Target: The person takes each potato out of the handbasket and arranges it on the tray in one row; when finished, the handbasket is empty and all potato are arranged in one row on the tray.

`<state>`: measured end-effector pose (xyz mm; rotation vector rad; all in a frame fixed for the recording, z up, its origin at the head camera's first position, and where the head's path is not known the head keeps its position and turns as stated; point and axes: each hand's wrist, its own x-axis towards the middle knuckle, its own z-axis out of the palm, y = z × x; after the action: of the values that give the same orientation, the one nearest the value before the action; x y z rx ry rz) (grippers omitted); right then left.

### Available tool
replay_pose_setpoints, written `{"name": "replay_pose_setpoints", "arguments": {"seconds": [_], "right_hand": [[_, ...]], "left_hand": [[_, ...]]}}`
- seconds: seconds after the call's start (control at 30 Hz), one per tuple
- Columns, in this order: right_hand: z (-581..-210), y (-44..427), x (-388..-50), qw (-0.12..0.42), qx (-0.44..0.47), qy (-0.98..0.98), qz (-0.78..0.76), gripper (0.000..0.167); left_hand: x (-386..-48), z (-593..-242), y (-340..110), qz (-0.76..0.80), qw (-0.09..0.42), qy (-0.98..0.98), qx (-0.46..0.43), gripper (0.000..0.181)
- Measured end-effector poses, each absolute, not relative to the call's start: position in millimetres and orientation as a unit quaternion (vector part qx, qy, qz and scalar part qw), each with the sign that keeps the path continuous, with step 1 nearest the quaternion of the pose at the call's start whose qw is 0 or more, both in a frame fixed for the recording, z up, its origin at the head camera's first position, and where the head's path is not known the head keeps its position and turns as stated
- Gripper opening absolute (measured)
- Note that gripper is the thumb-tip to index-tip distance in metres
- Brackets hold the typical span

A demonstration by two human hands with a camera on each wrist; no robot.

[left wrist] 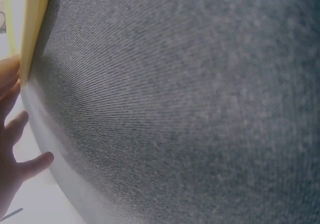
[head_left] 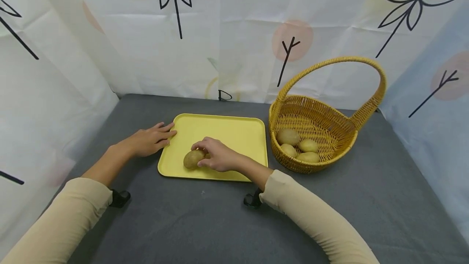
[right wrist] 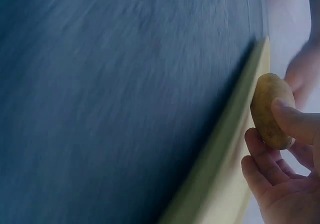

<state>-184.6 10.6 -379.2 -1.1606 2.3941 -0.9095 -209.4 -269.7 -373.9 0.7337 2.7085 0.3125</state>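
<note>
A yellow tray (head_left: pixel 220 127) lies on the grey cloth. My right hand (head_left: pixel 221 156) holds a brown potato (head_left: pixel 193 159) low over the tray's left half. In the right wrist view, the thumb of the right hand (right wrist: pixel 285 169) lies along the near side of the potato (right wrist: pixel 270 96), with the fingers on its other side. Whether the potato touches the tray is hard to tell. At the tray's left rim, my left hand (head_left: pixel 148 141) rests with fingers extended onto the edge. The left wrist view shows the left hand (left wrist: pixel 12 144) with spread fingers by the tray rim (left wrist: pixel 35 23).
To the right of the tray stands a yellow wicker basket (head_left: pixel 331 113) with a tall arched handle. Several potatoes (head_left: pixel 288 137) lie inside it. A printed white curtain (head_left: pixel 242 52) encloses the back and sides of the grey-covered table (head_left: pixel 190 227).
</note>
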Motion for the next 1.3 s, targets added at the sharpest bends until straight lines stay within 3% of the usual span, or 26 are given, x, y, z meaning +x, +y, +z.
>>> {"name": "replay_pose_setpoints", "arguments": {"seconds": [0.3, 0.77, 1.03, 1.3], "right_hand": [[-381.4, -21.5, -171.3, 0.149, -0.430, 0.845, -0.282, 0.045], [-383.8, -24.2, -167.8, 0.106, -0.432, 0.861, -0.248, 0.052], [-365.9, 13.3, -161.5, 0.105, -0.461, 0.846, -0.248, 0.054], [-336.0, 89.9, -156.3, 0.122, -0.482, 0.836, -0.230, 0.051]], "left_hand": [[-209.8, -374.0, -270.7, 0.102, 0.148, 0.948, 0.261, 0.051], [-211.8, -377.6, -269.9, 0.100, 0.147, 0.948, 0.263, 0.050], [-212.1, -378.5, -269.9, 0.097, 0.151, 0.948, 0.261, 0.050], [-212.3, -380.0, -271.8, 0.101, 0.150, 0.946, 0.269, 0.051]]}}
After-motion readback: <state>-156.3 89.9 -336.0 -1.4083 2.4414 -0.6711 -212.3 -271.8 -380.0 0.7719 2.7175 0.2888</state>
